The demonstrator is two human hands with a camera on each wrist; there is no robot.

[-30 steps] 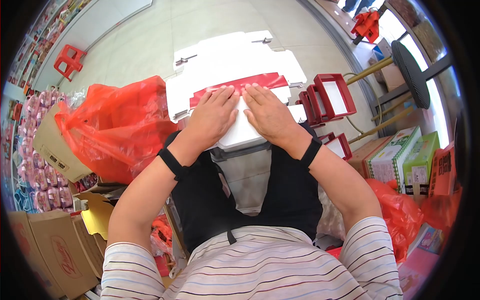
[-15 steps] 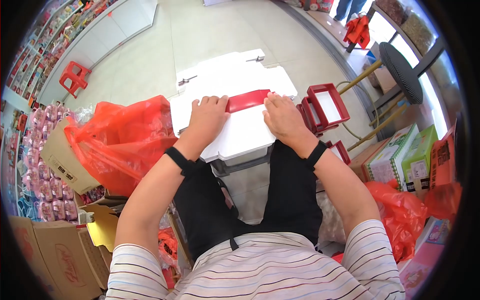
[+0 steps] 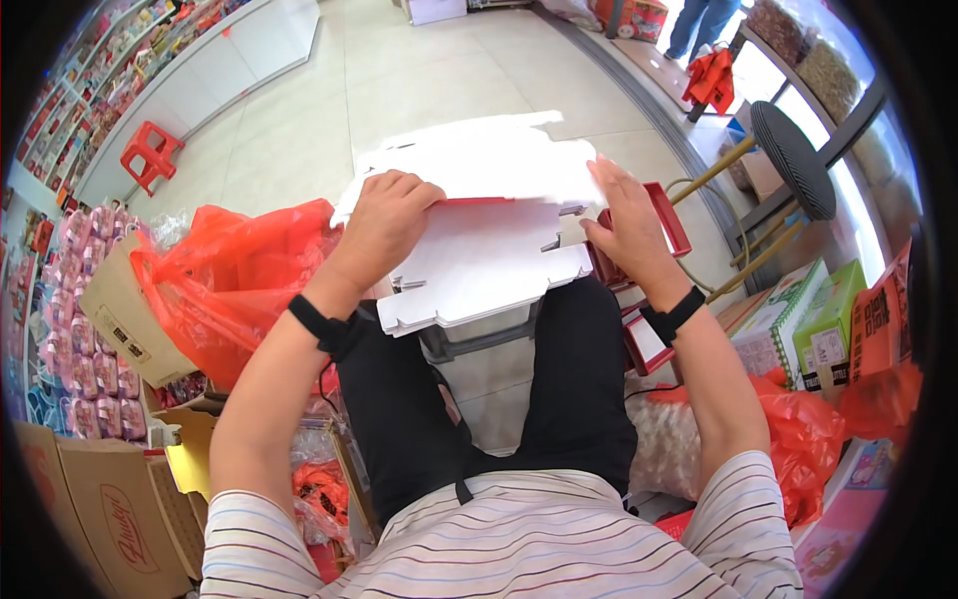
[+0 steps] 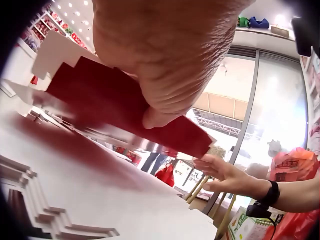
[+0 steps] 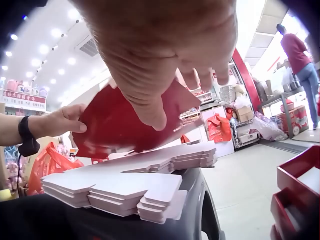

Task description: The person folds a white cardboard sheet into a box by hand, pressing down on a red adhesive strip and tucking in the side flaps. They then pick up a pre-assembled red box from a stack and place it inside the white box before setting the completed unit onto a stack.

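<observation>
**Left hand had the card, right hand was open by the far side**

OK so, clock centered on the white stack in the head view, 12 straight ahead of you. Your left hand (image 3: 392, 222) had the white card sheet (image 3: 489, 165) pinched at its 8 o'clock corner, thumb on the red underside. Your right hand (image 3: 631, 220) was by the sheet's 3 o'clock end, fingers fairly straight and not curled round anything; I honestly can't tell if it was touching the edge.

The sheet was up at a tilt, white face on top, red face turned down, above the 12 o'clock part of the stack (image 3: 489, 270). That pile of notched white sheets sat on a dark stand (image 5: 192, 200) right by your knees, edges a bit uneven.

Farther out, you had red boxes (image 3: 667, 220) with white insides near 3 o'clock, just past your right hand, and a green box (image 3: 833, 324) beyond them. The black-seated stool (image 3: 793, 160) was around 2. A big red plastic bag (image 3: 235, 260) was at 9, a red stool (image 3: 150, 155) well apart at 10, and a brown carton (image 3: 125, 519) down at 8.
</observation>
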